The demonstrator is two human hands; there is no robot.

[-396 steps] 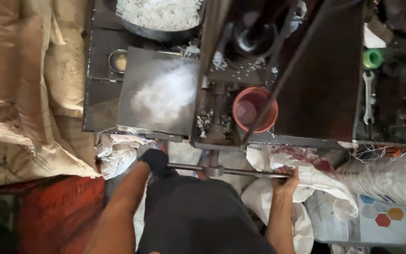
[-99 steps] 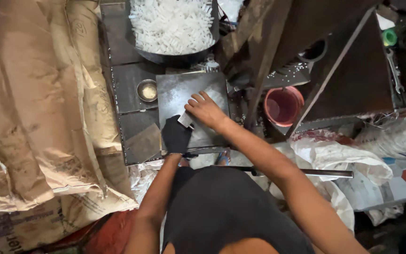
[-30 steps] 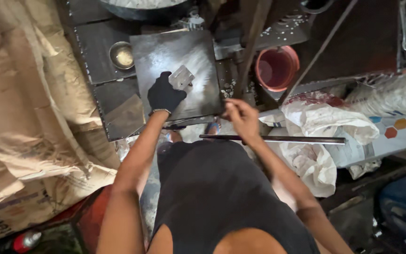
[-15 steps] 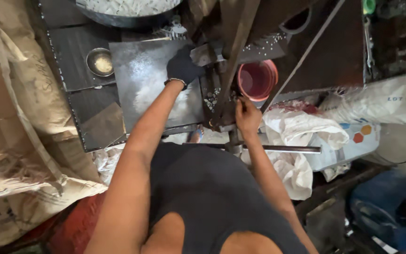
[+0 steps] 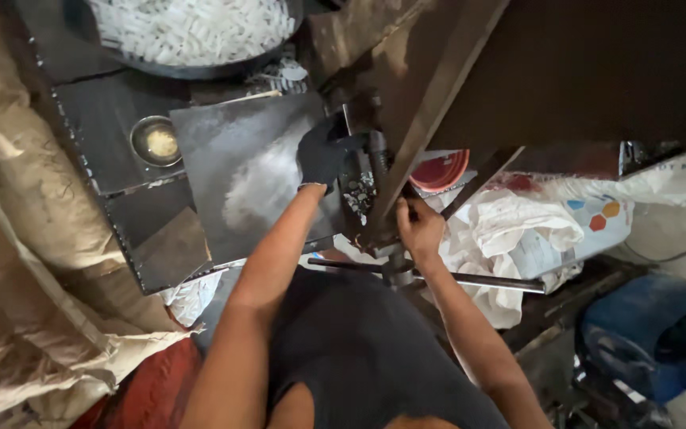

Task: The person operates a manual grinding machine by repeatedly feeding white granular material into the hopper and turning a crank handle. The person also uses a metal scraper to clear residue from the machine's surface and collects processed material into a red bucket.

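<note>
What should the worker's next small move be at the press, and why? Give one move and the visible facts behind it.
Probably draw the gloved left hand back onto the metal plate before the right hand works the lever. The glove sits right at the press head, the right hand already grips the lever, and white scraps lie just below.

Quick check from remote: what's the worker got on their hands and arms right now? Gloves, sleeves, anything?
The left hand wears a dark, black-looking glove that ends at the wrist. The right hand is bare, with no glove. Both arms are bare up to the shoulders, with no sleeves; the person wears a dark sleeveless top. No watch or bands are visible.
</note>
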